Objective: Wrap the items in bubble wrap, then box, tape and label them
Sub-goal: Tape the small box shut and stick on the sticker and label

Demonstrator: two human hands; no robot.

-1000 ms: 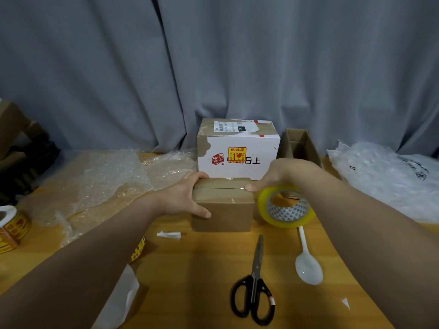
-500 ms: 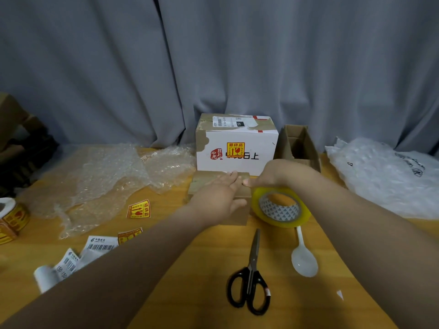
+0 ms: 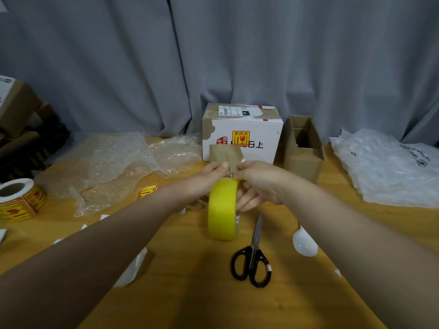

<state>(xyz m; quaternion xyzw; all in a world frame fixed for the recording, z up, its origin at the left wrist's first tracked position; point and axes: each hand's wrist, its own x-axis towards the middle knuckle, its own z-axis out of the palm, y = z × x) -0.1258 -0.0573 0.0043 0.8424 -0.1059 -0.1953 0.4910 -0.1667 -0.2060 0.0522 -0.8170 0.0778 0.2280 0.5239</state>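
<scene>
Taping is in hand: the left hand (image 3: 209, 179) holds the small box (image 3: 224, 154) tipped up over the counter (image 3: 190, 293), while the right hand (image 3: 257, 184) grips the tape roll (image 3: 222, 210) at its seam. The next move, likely, is to draw tape along that seam, then reach for the scissors (image 3: 253, 264).

A grey curtain (image 3: 237, 55) hangs behind the wooden table (image 3: 190, 302). Black-handled scissors (image 3: 253, 264) lie closed near its front, blades pointing away. A small white scrap (image 3: 337, 273) lies to their right. At far left sits a dark heap (image 3: 35, 148), possibly crumpled cardboard.
</scene>
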